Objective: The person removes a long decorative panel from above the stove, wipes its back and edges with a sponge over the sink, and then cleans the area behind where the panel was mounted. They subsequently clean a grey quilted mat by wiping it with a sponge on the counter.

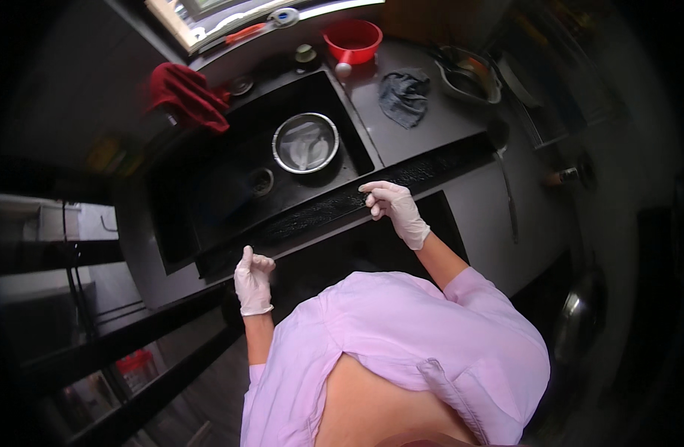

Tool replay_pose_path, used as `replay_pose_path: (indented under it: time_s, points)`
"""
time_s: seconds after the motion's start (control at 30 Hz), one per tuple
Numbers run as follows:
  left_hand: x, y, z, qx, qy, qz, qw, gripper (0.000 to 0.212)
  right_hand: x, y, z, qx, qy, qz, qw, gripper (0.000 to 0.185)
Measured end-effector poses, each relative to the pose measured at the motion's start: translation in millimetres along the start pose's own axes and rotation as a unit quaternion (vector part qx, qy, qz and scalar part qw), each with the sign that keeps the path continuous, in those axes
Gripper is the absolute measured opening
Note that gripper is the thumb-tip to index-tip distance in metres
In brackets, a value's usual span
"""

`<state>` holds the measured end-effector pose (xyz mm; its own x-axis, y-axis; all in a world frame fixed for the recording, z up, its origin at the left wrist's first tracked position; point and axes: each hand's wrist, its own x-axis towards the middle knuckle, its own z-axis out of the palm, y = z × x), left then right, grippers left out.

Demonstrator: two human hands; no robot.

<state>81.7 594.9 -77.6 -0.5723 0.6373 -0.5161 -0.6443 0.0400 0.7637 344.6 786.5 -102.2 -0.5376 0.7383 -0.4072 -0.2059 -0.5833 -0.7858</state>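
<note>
My left hand (254, 281), in a white disposable glove, is at the left end of a wet black strip (314, 215) along the sink's front edge. Its thumb stands apart from the curled fingers, and nothing shows in it. Over the strip, farther right, is my gloved right hand (395, 211). Its fingers are loosely bent and I see nothing held; whether it touches the strip is unclear. Beyond them a round steel bowl (277, 150) stands in the black sink (219, 207). Pale shapes show inside the bowl; they may be contents or reflections. The drain (262, 182) lies left of it.
A red cloth (188, 95) hangs at the back left. On the counter (370, 106) are a red plastic dipper (353, 42), a crumpled grey cloth (404, 96) and a basket of utensils (470, 81). A long-handled metal ladle (508, 190) lies at the right. Behind is a window (219, 17).
</note>
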Motion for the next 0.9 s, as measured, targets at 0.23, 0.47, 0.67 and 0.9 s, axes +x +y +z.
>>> replay_pose_path:
  time_s: [0.23,0.47,0.67,0.9]
  points:
    - [-13,10,2,-0.025,0.070,-0.006,0.997,0.036,17,-6,27,-0.057,-0.042,0.039,0.997,0.025]
    - [-59,29,-20,0.002,0.092,0.016,0.996,0.042,0,5,74,-0.055,-0.107,0.058,0.991,0.031]
    - [-89,16,-92,-0.082,0.097,0.030,0.991,0.040,-12,26,115,-0.125,-0.166,0.100,0.973,0.040]
    - [-119,42,-157,-0.164,0.086,0.021,0.983,0.042,-24,45,207,-0.184,-0.217,0.108,0.953,0.038]
